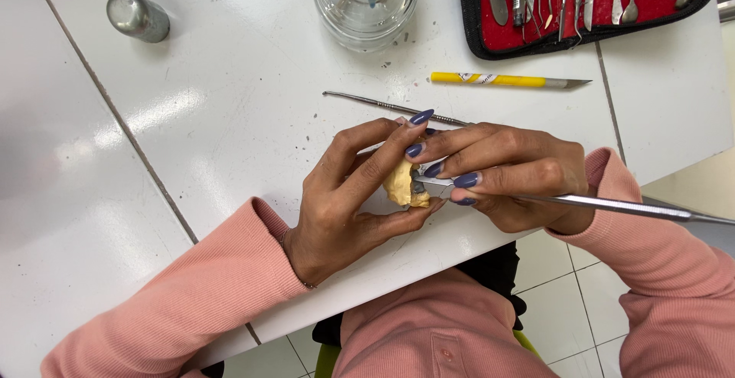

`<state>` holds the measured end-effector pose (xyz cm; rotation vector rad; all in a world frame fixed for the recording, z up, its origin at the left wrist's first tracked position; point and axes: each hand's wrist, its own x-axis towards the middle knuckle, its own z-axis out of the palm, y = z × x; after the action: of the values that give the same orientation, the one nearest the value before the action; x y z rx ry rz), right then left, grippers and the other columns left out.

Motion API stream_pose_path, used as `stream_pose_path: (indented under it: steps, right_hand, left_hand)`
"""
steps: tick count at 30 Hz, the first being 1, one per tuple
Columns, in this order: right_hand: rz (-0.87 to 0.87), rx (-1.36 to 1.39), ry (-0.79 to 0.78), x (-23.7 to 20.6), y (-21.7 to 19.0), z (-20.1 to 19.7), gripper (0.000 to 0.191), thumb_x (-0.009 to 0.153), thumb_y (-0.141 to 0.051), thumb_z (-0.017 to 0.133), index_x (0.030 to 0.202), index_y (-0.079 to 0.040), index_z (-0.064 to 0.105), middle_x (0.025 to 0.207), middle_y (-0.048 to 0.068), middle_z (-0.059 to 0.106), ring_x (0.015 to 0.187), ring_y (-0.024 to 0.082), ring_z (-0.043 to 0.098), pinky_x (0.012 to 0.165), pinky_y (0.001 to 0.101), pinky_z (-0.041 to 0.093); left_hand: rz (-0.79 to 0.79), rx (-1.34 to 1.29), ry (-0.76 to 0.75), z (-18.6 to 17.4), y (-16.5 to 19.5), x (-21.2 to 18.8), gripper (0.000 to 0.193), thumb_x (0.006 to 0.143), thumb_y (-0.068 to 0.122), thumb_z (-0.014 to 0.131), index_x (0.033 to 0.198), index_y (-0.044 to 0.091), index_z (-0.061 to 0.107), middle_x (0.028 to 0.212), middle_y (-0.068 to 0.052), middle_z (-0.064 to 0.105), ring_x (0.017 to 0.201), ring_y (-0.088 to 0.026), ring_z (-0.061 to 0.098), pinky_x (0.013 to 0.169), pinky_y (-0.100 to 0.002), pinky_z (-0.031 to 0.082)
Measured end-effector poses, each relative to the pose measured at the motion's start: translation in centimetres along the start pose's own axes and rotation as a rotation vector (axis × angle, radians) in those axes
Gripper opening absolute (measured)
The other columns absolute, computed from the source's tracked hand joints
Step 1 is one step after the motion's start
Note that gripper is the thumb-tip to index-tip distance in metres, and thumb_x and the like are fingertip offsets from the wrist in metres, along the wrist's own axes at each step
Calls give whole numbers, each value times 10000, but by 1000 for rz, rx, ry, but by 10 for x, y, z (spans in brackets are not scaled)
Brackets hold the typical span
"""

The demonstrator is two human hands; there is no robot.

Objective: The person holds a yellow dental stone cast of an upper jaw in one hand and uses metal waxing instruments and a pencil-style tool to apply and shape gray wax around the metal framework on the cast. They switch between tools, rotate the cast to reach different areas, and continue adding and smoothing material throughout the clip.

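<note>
Head view: left hand (344, 194) closed around a small yellowish lump (403, 184), pinched between thumb and fingers just above the white tabletop (230, 102). Right hand (505, 179) grips a long metal instrument (612, 206), its tip touching the lump. On the tabletop beyond: a thin metal probe (375, 103), yellow-handled knife (505, 80), glass burner (365, 3), metal cap (138, 16), red-lined tool case (589, 3).
</note>
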<state>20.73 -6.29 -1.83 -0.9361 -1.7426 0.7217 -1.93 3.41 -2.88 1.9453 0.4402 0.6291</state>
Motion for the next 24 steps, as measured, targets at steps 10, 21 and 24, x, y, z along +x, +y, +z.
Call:
stream_pose_path:
  steps: [10, 21, 24]
  right_hand:
    - [12, 2, -33, 2, -2, 0, 431, 931, 88, 719, 1207, -83, 436, 1136, 111, 605, 1204, 397, 702, 1031, 501, 661]
    - [11, 16, -13, -3, -4, 5, 360, 946, 64, 681, 1196, -84, 469, 1119, 109, 612, 1223, 410, 688, 1065, 525, 642]
    - [24, -44, -21, -5, -4, 8, 326, 960, 64, 689, 1181, -89, 505, 1119, 133, 605, 1220, 423, 681, 1053, 512, 644]
  left_hand:
    - [17, 17, 4, -2, -1, -1, 764, 845, 237, 950, 1484, 118, 549, 1403, -79, 517, 1262, -199, 658, 1059, -303, 665]
    - [-10, -3, 4, -4, 3, -4, 781, 823, 214, 952, 1484, 103, 552, 1400, -95, 520, 1285, -218, 675, 1046, -305, 666]
    - [-6, 7, 6, -4, 4, -4, 800, 812, 223, 956, 1485, 103, 542, 1396, -94, 522, 1272, -217, 672, 1085, -333, 666]
